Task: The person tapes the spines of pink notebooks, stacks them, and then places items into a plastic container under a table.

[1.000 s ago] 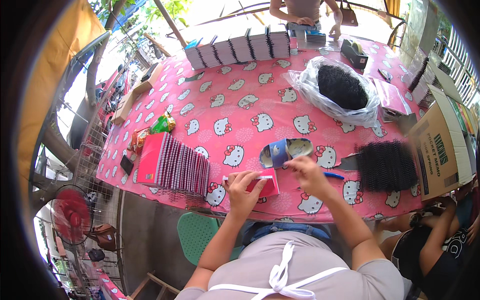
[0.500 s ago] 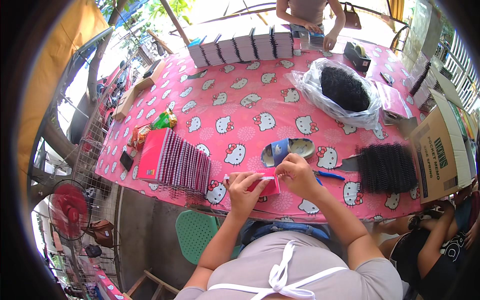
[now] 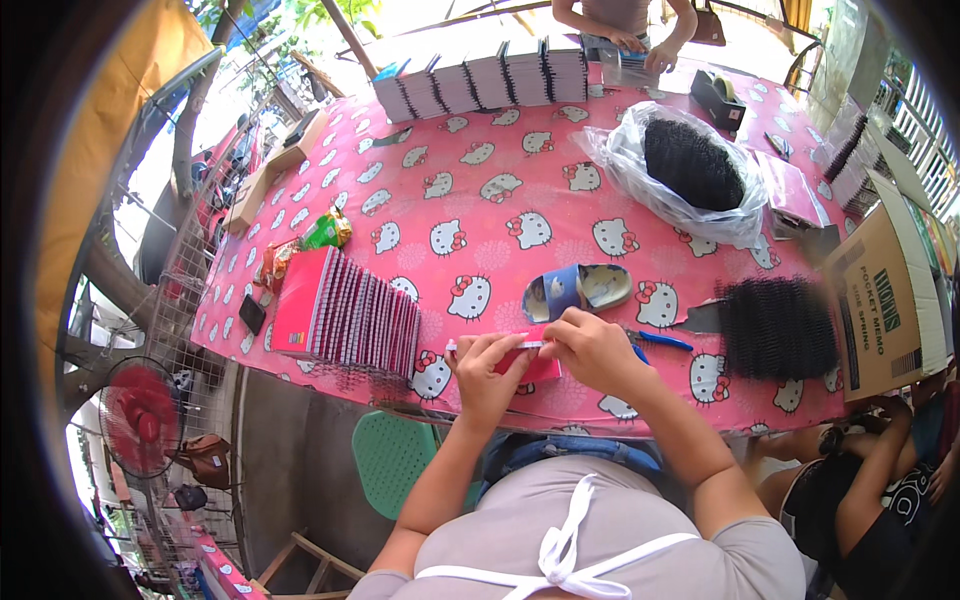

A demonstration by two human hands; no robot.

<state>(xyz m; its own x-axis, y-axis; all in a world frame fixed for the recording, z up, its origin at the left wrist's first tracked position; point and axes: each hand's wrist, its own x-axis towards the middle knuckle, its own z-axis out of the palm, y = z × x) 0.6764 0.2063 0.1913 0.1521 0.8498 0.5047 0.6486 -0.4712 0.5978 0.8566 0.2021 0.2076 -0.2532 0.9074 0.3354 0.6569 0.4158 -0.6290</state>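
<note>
In the head view, two hands are working over one red notebook (image 3: 543, 370), which is lying near the close edge of the desk (image 3: 420, 220). The left hand (image 3: 487, 375) is grasping it, thumb below and fingers over its pale edge. The right hand (image 3: 592, 352) is bringing its fingertips to that edge's far-right end; whether its grip is clenching or only touching, I cannot tell.

Counting outward from the notebook: one blue-strapped slipper (image 3: 563, 288) is lying at 1 o'clock; one pair of blue-handled pliers (image 3: 664, 341) is resting near 3 o'clock, partly hiding behind the right hand. One row of red spiral notebooks (image 3: 350, 320), too tightly packed to count, is standing at 9 o'clock. Roughly six stacks of white-paged notebooks (image 3: 490, 88) are lining up at 12 o'clock.

Glossy pink cloth is covering the desk. Springy black coils (image 3: 780, 330) are heaping at 3 o'clock, and one crinkled clear bag (image 3: 625, 150) is holding more at 1 o'clock. One brown cardboard box (image 3: 880, 320) is blocking the side beyond the heap. Two shiny snack packets (image 3: 327, 230) are sitting at 10 o'clock, and one co-worker (image 3: 615, 15) is standing across.
</note>
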